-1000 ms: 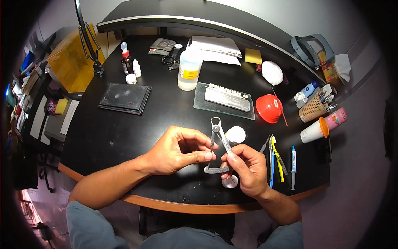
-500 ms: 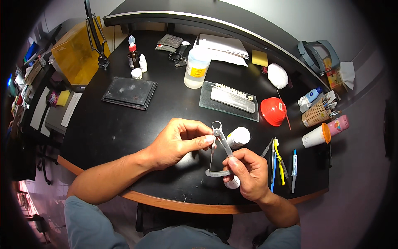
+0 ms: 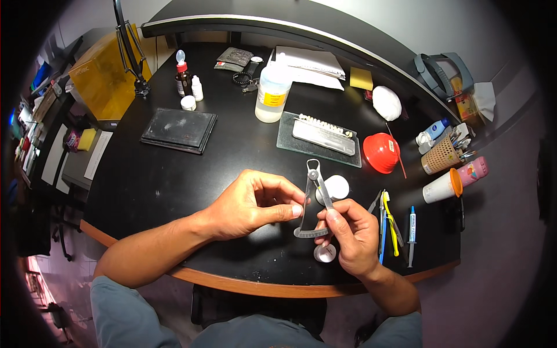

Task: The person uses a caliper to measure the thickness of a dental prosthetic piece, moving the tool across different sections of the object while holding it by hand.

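Observation:
A metal dental caliper gauge [image 3: 324, 192] is held up over the table, its looped tips pointing away from me and its curved scale toward me. My right hand [image 3: 355, 232] grips its flat arm near the scale between thumb and fingers. On the other side, my left hand [image 3: 258, 203] has thumb and forefinger at the thinner arm, closed about it. Behind the caliper a white jar [image 3: 336, 187] lies partly hidden. Below my right fingers sits a small round white lid or jar [image 3: 325, 253].
A glass slab [image 3: 285, 141] bears a metal tray and a row of tooth-like pieces. Near it stand a red bowl [image 3: 380, 155] and a clear bottle [image 3: 270, 95]. Toothbrush [image 3: 390, 217], syringe [image 3: 412, 235] and slim tools lie at right. A black box [image 3: 180, 129] is at left.
The caliper has shifted slightly right and away from me, standing more upright with its arms closer together. My left fingers have moved from near its pivot down along the thin arm.

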Demonstrator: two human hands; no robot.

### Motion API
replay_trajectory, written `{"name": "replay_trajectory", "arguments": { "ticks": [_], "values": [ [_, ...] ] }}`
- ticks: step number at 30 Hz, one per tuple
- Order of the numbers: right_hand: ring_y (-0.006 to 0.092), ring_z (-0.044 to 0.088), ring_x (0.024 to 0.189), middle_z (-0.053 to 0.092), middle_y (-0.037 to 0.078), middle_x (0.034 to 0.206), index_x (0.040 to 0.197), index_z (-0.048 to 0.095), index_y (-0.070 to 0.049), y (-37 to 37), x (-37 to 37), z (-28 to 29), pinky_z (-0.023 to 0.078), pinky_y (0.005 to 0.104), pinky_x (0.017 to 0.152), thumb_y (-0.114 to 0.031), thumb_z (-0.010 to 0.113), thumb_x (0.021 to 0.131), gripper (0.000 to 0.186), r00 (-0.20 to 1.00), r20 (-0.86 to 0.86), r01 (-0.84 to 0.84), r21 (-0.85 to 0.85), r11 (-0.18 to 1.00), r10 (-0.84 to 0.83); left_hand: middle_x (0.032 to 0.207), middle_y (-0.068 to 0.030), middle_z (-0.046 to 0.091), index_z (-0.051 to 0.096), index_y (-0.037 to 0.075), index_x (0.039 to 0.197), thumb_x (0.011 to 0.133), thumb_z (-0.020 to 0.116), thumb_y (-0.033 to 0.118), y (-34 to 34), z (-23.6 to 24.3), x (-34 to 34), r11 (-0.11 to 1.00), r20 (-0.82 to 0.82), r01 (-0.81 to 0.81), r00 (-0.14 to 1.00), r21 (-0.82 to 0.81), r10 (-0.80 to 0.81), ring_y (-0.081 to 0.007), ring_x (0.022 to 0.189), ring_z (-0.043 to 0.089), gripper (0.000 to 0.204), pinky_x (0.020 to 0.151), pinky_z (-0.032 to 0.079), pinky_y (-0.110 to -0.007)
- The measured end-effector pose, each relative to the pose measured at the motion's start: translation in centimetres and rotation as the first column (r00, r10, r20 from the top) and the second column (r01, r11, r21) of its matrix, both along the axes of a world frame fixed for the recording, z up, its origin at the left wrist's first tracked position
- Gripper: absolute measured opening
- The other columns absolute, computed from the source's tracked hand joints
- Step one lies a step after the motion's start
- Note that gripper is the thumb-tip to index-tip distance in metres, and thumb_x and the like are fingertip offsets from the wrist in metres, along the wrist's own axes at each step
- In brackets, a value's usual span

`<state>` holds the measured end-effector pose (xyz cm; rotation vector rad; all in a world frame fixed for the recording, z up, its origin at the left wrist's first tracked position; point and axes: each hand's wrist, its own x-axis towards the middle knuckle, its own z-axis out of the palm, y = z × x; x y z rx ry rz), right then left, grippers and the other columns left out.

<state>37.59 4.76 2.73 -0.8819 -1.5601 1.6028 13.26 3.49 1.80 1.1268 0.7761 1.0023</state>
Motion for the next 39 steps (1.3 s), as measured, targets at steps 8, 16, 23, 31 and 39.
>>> {"name": "replay_trajectory", "arguments": {
  "ticks": [8, 16, 23, 31, 39],
  "values": [
    [0.0105, 0.069, 0.071, 0.071, 0.008, 0.084, 0.108, 0.07, 0.003, -0.2, -0.1, -0.2, 0.052, 0.0205, 0.059, -0.015, 0.06, 0.104, 0.021, 0.999, 0.033, -0.025, 0.001, 1.0, 0.025, 0.1, -0.008, 0.075, 0.072, -0.001, 0.107, 0.092, 0.077, 0.01, 0.0, -0.3, 0.2, 0.999, 0.03, 0.034, 0.999, 0.028, -0.034, -0.0106, 0.093, 0.069, 0.019, 0.085, 0.056, -0.027],
    [0.0145, 0.073, 0.071, 0.075, 0.013, 0.086, 0.11, 0.072, 0.006, -0.5, -0.3, -0.2, 0.057, 0.0223, 0.058, -0.012, 0.062, 0.103, 0.023, 0.993, 0.058, -0.103, 0.018, 0.995, 0.101, 0.09, -0.0093, 0.076, 0.077, -0.001, 0.095, 0.083, 0.085, 0.007, -0.2, -0.1, 0.6, 0.998, -0.032, -0.021, 0.999, 0.066, 0.023, -0.0125, 0.084, 0.07, 0.017, 0.079, 0.055, -0.028],
    [0.0179, 0.075, 0.07, 0.074, 0.014, 0.081, 0.104, 0.073, 0.009, -0.7, -0.8, 0.1, 0.06, 0.025, 0.057, -0.007, 0.06, 0.102, 0.021, 0.99, 0.096, -0.115, 0.101, 0.988, 0.105, 0.083, -0.0111, 0.076, 0.08, 0.001, 0.087, 0.078, 0.087, 0.006, -0.3, -0.6, 0.7, 0.973, -0.189, -0.075, 0.975, 0.22, 0.118, -0.0132, 0.076, 0.069, 0.013, 0.072, 0.054, -0.029],
    [0.0175, 0.075, 0.068, 0.073, 0.013, 0.077, 0.101, 0.073, 0.009, -0.6, -0.9, 0.1, 0.06, 0.0245, 0.055, -0.005, 0.06, 0.101, 0.019, 0.982, 0.152, -0.137, 0.156, 0.978, 0.113, 0.08, -0.0082, 0.075, 0.081, 0.003, 0.093, 0.079, 0.087, 0.011, -0.5, -1.2, 1.0, 0.94, -0.196, -0.092, 0.967, 0.329, 0.164, -0.0088, 0.072, 0.066, 0.017, 0.066, 0.051, -0.025],
    [0.0174, 0.074, 0.068, 0.072, 0.013, 0.079, 0.104, 0.072, 0.008, -0.1, -0.1, 0.4, 0.058, 0.0234, 0.053, -0.01, 0.058, 0.103, 0.022, 0.989, 0.103, -0.111, 0.035, 0.993, 0.107, 0.083, -0.0044, 0.075, 0.077, -0.002, 0.101, 0.086, 0.082, 0.01, 0.0, -1.7, 0.6, 0.977, -0.13, -0.073, 0.986, 0.2, 0.1, -0.0035, 0.074, 0.063, 0.02, 0.067, 0.05, -0.022]
  ]
}}
